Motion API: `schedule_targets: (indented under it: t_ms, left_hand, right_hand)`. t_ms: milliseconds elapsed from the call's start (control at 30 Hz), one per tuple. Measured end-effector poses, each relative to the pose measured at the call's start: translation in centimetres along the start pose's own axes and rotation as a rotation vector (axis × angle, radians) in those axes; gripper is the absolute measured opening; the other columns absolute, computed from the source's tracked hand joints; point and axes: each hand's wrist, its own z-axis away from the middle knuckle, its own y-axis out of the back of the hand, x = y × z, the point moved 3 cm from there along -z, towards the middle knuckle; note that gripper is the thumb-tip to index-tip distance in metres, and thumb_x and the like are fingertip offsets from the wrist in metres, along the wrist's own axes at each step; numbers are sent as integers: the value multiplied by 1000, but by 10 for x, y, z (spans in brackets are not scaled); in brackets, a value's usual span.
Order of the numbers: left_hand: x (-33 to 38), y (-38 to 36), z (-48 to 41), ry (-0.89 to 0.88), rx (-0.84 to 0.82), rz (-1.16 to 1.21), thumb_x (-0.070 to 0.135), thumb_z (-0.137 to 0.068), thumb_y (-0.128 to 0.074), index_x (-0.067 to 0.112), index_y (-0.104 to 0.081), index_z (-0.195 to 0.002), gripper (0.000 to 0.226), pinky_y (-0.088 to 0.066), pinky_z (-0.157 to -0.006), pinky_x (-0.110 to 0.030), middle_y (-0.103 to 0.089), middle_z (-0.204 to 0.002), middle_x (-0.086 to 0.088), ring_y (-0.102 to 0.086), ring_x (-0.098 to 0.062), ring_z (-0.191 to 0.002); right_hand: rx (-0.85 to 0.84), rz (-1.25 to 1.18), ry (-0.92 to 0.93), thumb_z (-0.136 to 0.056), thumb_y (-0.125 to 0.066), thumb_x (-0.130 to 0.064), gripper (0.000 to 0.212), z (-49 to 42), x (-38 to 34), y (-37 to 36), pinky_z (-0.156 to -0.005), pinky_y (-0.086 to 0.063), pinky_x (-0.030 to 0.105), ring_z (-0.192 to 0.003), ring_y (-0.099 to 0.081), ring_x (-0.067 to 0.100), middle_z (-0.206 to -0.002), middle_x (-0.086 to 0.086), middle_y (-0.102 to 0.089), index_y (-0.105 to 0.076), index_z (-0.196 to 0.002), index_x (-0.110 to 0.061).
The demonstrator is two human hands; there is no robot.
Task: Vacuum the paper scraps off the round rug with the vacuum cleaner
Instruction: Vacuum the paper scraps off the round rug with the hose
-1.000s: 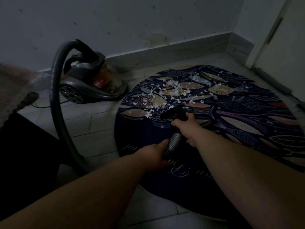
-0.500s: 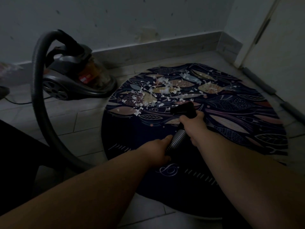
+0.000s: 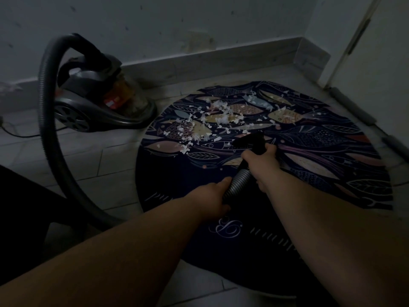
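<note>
A dark round rug with fish and leaf patterns lies on the tiled floor. White paper scraps are scattered over its far left part. My right hand grips the black nozzle end of the vacuum hose, which rests on the rug just right of the scraps. My left hand holds the ribbed grey hose just behind it. The canister vacuum cleaner stands on the floor left of the rug.
The hose loops up from the canister and down along the left. A wall with a skirting board runs behind. A door and a grey draught roll lie at the right. Something dark fills the lower left.
The nozzle and my right hand slid to the right along the near edge of the scraps. The view shifted slightly; both hands keep their grip.
</note>
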Motion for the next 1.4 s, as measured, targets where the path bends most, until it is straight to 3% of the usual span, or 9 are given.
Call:
schedule_targets:
  t_ms: [167,333,567,733,900,1167,1267,1400]
  left_hand:
    - [-8,2,7,16,-1,3,32,-93,-54,27,2,-151,81,-36,-102,-28,-36,-146,-9,-43,-25,-128]
    - [-24,4,18,49,3,-13,33,-92,-56,26,2,-151,83,-37,-102,-28,-36,-146,-9,-43,-25,-129]
    - [-46,11,36,89,22,-23,35,-92,-55,25,1,-151,83,-39,-102,-29,-37,-146,-9,-45,-26,-127]
    - [-58,8,49,120,42,-23,36,-92,-54,23,0,-151,81,-38,-102,-29,-39,-145,-10,-45,-26,-127]
    - [-66,16,63,146,52,-3,36,-92,-54,23,-2,-152,80,-37,-101,-27,-39,-146,-10,-44,-26,-128]
    - [-75,19,76,171,64,29,35,-91,-56,24,-4,-152,80,-39,-97,-25,-42,-143,-8,-47,-24,-124]
    - [-77,19,78,178,69,44,32,-90,-57,24,-4,-151,81,-39,-96,-24,-43,-142,-8,-48,-23,-123]
    - [-77,20,78,168,75,48,31,-90,-57,24,-5,-152,81,-38,-94,-23,-44,-142,-8,-48,-23,-123]
  right_hand:
    - [-51,11,5,-89,-62,-30,73,1,0,-12,-83,-53,46,-88,-55,27,-118,9,-50,-18,-147,-35]
    - [-100,38,-10,-87,-64,-33,69,5,0,-33,-91,-51,50,-98,-56,31,-118,9,-53,-22,-141,-37]
    - [-192,77,-11,-89,-63,-34,68,14,-6,-62,-71,-42,36,-84,-51,23,-114,7,-50,-22,-143,-32]
    - [-250,91,0,-86,-66,-33,76,20,-4,-83,-81,-46,40,-100,-54,29,-123,7,-49,-19,-146,-34]
    - [-294,90,7,-82,-69,-32,77,25,-7,-103,-93,-51,47,-102,-57,31,-124,9,-52,-23,-144,-35]
    - [-353,111,-15,-77,-71,-35,84,30,-7,-119,-92,-52,49,-105,-56,34,-133,12,-48,-23,-145,-37]
    - [-377,104,-23,-81,-70,-32,84,30,-8,-122,-87,-53,44,-104,-56,33,-137,12,-45,-21,-149,-34]
    - [-349,109,-28,-83,-67,-31,76,30,-8,-121,-89,-52,47,-100,-56,33,-126,13,-50,-24,-146,-31]
